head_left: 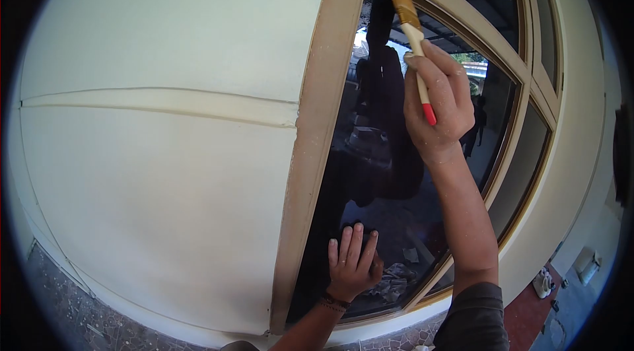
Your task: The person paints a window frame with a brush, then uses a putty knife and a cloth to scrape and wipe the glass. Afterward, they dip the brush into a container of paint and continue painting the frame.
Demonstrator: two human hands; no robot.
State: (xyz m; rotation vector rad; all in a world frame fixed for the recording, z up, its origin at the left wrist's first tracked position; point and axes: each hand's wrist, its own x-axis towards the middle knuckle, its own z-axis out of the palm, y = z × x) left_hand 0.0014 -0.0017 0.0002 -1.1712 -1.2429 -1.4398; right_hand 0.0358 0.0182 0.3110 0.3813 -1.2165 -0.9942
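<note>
A paintbrush [415, 37] with a cream handle and a red end is gripped in my right hand [441, 90]. Its tan bristles point upward and meet the inner edge of the window frame [456, 15] near the top left corner. Lower down, my left hand [354, 262] rests with fingers spread against the dark window pane [396, 219]. A dark bracelet [335, 302] circles the left wrist. The glass reflects a dark figure and outdoor shapes.
Left of the window is a pale wall [158, 186] with a raised horizontal moulding [158, 103]. More framed panes [525, 146] stand to the right. Stone-patterned paving [59, 291] runs along the base, and shoes [543, 283] lie at lower right.
</note>
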